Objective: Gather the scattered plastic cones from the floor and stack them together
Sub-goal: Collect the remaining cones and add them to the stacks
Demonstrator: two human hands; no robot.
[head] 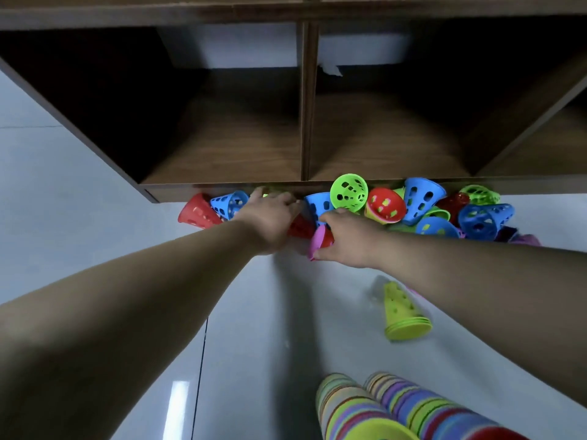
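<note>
- Far left, we see a red perforated plastic cone (197, 211) lying on its side on the grey tiled floor (95, 217). It touches a blue perforated plastic cone (228, 203), and both lie against the foot of the dark wooden shelf unit (305, 100).
- Our left hand (270, 214) lies back upward at the shelf foot, just beside the blue cone. Its fingertips are hidden, so we cannot tell whether it holds anything.
- Our right hand (349, 238) grips a pink plastic cone (319, 241), thumb at the wide rim, fingers curled over the top.
- Further right, a heap of green, red and blue perforated cones (413, 204) lies along the shelf foot.
- Nearer us, a short stack of yellow-green cones (403, 315) lies on its side on the floor.
- At the bottom edge, two long multicoloured cone stacks (349, 411) lie side by side.
</note>
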